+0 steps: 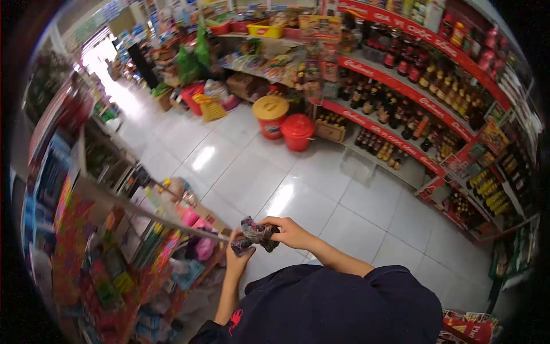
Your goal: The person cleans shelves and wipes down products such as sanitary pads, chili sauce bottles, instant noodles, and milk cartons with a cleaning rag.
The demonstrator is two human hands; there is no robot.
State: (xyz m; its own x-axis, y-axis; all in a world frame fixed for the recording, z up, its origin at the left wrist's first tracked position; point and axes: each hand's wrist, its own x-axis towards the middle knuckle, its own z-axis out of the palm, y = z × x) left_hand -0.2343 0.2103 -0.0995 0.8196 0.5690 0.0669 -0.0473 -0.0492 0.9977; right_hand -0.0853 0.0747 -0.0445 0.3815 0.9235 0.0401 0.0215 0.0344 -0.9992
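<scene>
A crumpled, dark, patterned cloth (256,232), grey with some purple, is bunched up in front of my body at waist height. My left hand (237,255) grips its left end, the thumb pressed against the lower edge. On the other side, my right hand (290,233) has its fingers closed over the right part of the bundle. Just left of the cloth runs the edge of a shelf (172,225), with pink items (201,243) on the level beneath it.
Shelves of sauce bottles (412,71) with red label strips curve along the right. A red bucket with a yellow lid (270,117) and a red lidded tub (297,132) stand on the white tiled floor (246,172). Crowded shelving (114,229) borders my left.
</scene>
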